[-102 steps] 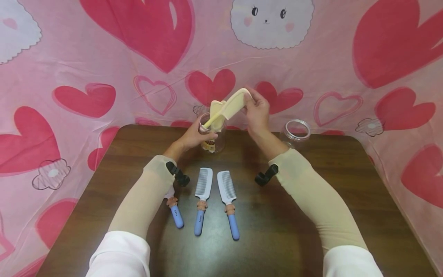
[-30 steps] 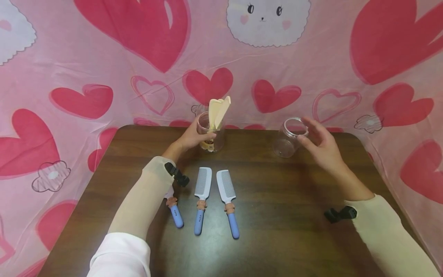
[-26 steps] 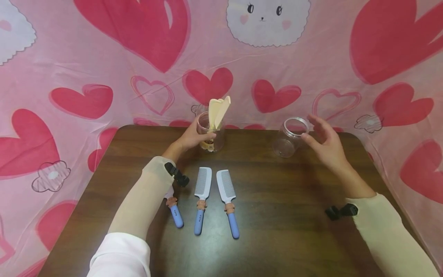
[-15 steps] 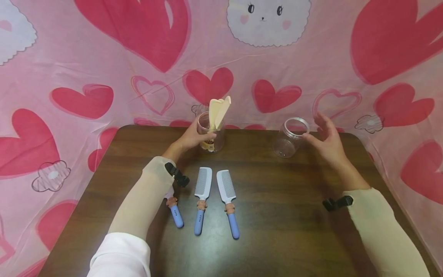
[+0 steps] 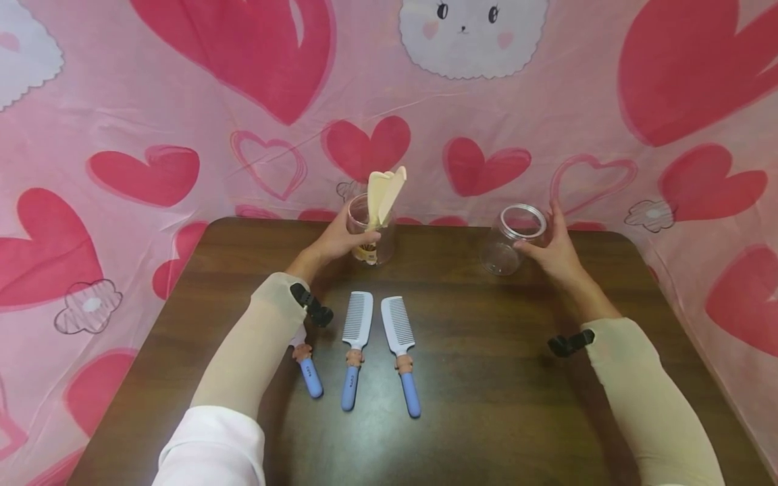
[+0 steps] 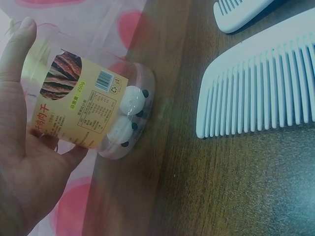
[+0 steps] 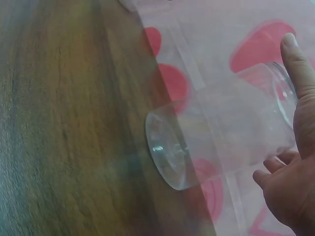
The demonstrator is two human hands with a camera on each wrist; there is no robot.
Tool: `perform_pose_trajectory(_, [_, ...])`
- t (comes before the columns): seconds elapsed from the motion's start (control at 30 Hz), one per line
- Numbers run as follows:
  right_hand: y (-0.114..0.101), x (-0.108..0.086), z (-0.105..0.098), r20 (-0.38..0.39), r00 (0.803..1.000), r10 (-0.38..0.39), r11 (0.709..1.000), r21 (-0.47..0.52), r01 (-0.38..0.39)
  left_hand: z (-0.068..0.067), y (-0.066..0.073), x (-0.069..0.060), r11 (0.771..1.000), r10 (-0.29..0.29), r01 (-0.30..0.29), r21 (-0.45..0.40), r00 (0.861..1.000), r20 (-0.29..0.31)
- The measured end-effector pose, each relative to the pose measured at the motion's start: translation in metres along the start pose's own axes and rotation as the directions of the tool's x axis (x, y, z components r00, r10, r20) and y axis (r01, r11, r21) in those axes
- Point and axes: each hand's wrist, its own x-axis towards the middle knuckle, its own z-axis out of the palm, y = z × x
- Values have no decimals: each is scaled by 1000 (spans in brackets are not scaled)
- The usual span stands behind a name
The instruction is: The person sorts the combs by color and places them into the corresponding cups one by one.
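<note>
Gripping, with the left hand (image 5: pixel 334 239), a clear round plastic jar with a yellow label (image 5: pixel 367 254), upright near the far edge of a brown wooden table (image 5: pixel 486 391). Inside, slanting above the rim: pale-yellow combs (image 5: pixel 384 196). Spanning, with the right hand (image 5: pixel 558 255), the rim of a second clear plastic jar (image 5: pixel 503 253); cannot tell whether gripping it. Nearer, lying apart: three pale-headed combs with blue handles (image 5: pixel 355 341).

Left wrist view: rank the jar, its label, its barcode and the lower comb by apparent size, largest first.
1. Jar and lower comb: too close to call, as the frame cuts off the comb.
2. Label.
3. Barcode.
</note>
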Motion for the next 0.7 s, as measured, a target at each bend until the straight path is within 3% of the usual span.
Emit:
perform_pose_trajectory(0.2, [8,3,4,-59,997,41,988,-144,-49,-2,-22,11,1000,21,-21,13,1000,-10])
perform_pose_trajectory(0.37, [0,-1,11,-79,995,59,980,-183,-73,-1,-23,10,999,36,-35,34,999,-23])
perform_pose_trajectory(0.53, [-11,-6,19,-87,996,13,983,-180,-29,-1,-21,9,999,30,-29,43,999,-27])
perform_pose_trajectory(0.7, [5,-3,17,-120,993,10,984,-177,-31,0,-20,7,999,17,-15,45,999,-29])
